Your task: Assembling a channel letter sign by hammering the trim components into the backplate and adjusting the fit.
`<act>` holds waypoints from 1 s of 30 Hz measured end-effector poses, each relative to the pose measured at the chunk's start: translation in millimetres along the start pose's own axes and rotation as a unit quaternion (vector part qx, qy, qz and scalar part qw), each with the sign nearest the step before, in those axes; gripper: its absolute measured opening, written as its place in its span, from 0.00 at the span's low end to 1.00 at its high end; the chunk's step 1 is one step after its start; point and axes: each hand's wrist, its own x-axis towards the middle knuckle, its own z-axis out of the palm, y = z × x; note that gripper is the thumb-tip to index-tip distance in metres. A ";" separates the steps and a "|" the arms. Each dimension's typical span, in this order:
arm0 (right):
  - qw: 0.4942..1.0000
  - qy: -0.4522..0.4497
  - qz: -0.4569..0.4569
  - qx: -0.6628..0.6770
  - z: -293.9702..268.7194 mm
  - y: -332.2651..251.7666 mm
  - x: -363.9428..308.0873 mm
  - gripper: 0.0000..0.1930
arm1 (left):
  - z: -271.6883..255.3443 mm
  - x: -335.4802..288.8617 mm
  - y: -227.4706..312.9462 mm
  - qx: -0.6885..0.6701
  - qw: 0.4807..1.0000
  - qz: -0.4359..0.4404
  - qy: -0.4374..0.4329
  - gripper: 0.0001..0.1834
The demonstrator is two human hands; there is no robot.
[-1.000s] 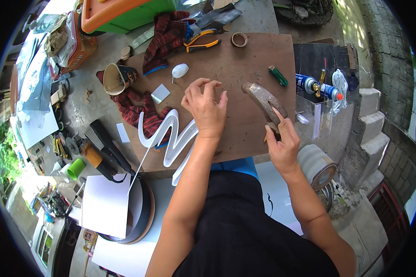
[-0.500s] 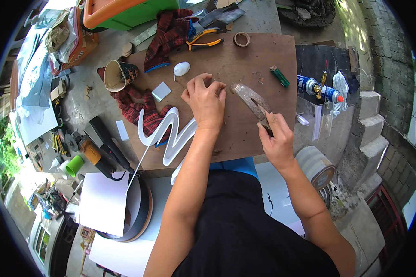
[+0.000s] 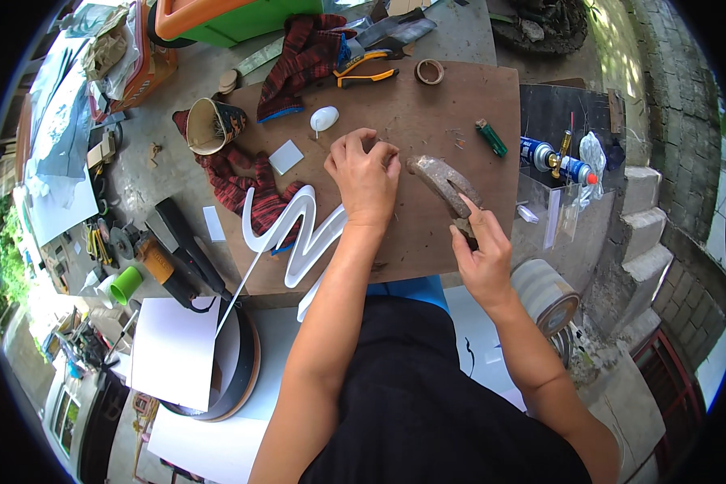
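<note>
My left hand point(image 3: 365, 177) is over the brown board point(image 3: 427, 242), its fingers curled and thumb and fingertips pinched together. What they hold, if anything, is hidden. My right hand point(image 3: 484, 252) is closed on a rusty, curved metal tool point(image 3: 442, 179) with a long slot through it; its exact kind is unclear. The tool's blunt end points toward my left hand, a small gap apart. A white zigzag strip shaped like a cursive letter point(image 3: 306, 234) lies left of my left forearm and runs partly beneath it. A white squeeze bottle point(image 3: 323, 118) stands beyond my left hand.
Dark red patterned gloves point(image 3: 254, 189), a paper cup point(image 3: 210, 129) and a small white square point(image 3: 285, 157) lie to the left. Yellow-handled pliers point(image 3: 367, 77), a tape roll point(image 3: 429, 72) and a green lighter point(image 3: 491, 138) are farther back. Gas canisters point(image 3: 540, 152) lie at right.
The whole view has shifted slightly. The metal tool has turned a little and its slot looks narrower. My left hand keeps its pinched pose.
</note>
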 end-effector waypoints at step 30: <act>0.968 -0.014 0.240 0.069 25.7 52.9 -91.6 0.20 | 4.4 16.4 25.7 0.051 0.994 0.098 -0.022 0.09</act>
